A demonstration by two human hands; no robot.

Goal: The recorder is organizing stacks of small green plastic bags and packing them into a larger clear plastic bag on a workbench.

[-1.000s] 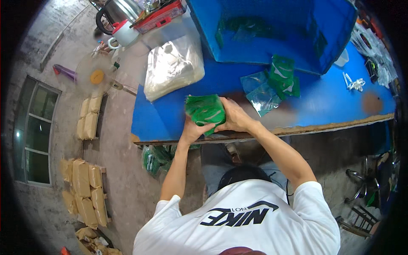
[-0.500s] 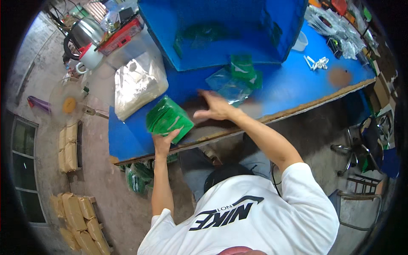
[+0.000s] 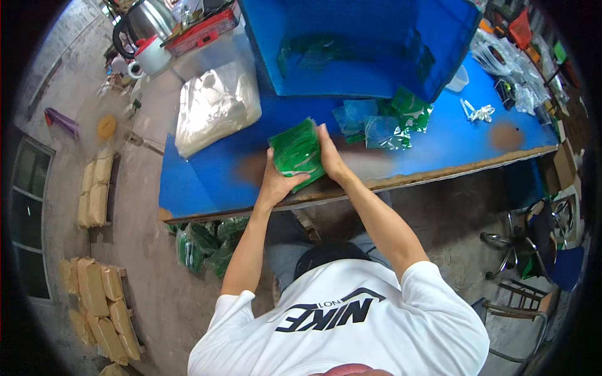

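Observation:
A thick stack of green plastic packets point(image 3: 295, 149) stands between my hands over the front part of the blue table point(image 3: 207, 182). My left hand point(image 3: 277, 183) grips its left side and lower corner, with the thumb lying across the front. Against the stack's right edge presses my right hand point(image 3: 332, 156), fingers pointing away from me. Just right of it, several loose packets point(image 3: 387, 131), some clear and some green, lie spread on the table. Behind them a blue bin point(image 3: 376, 72) rests with its opening toward me and a few green packets inside.
A pile of clear plastic bags point(image 3: 219, 103) lies at the left. Beyond it are a white mug point(image 3: 152, 57), a kettle point(image 3: 153, 22) and a red box point(image 3: 210, 30). Small white pieces point(image 3: 481, 113) and clear bagged items point(image 3: 505, 56) lie right. Green bundles point(image 3: 194, 250) sit under the table.
The green stack has moved right, in front of me. My right hand, then apart and spread, now meets its right side. The loose packets lie more spread out.

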